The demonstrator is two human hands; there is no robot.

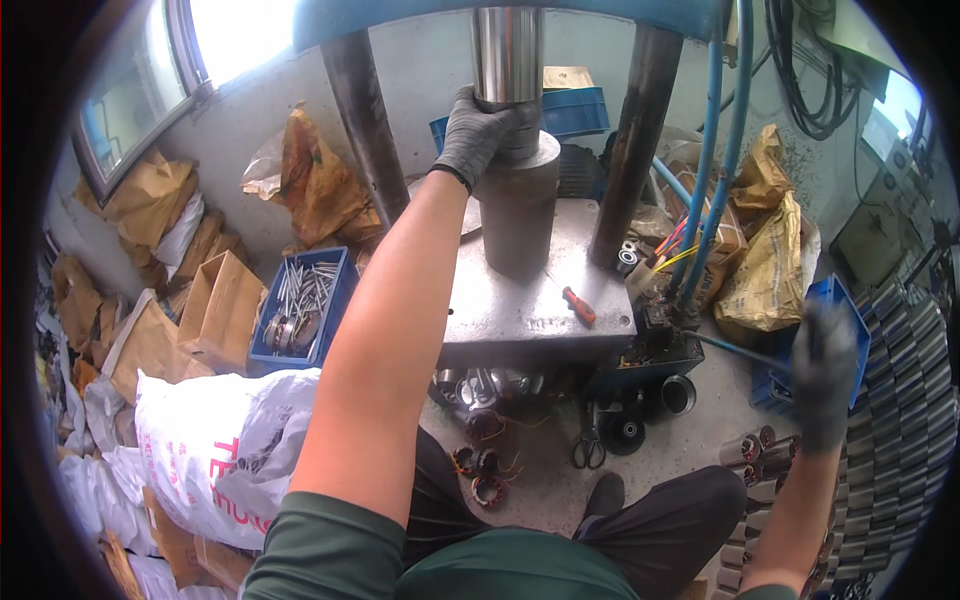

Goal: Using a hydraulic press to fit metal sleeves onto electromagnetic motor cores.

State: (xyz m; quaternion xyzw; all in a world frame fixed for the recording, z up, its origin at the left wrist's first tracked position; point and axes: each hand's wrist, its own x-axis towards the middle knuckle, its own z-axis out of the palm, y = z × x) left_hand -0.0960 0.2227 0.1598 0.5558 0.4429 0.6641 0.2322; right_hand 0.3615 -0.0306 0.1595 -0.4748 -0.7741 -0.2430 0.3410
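My left hand [480,135], in a grey glove, is closed around something just under the shiny press ram [507,55]; the fingers hide what it is. Directly below stands a thick grey metal cylinder [519,225], upright on the steel press table [500,318]. A red-handled screwdriver [578,307] lies on the table to the right of the cylinder. At the far right, my gloved right hand [825,370] is smeared by motion. It is by the outer end of a lever rod [738,352], and I cannot make out whether it grips it.
Dark press columns [367,125] flank the table, with blue hoses [712,150] at right. A blue crate of metal shafts [305,305] stands left, near a white sack [215,440]. Stacked metal cores [890,400] fill the right side. Wound stators [488,490] and scissors [588,453] lie on the floor.
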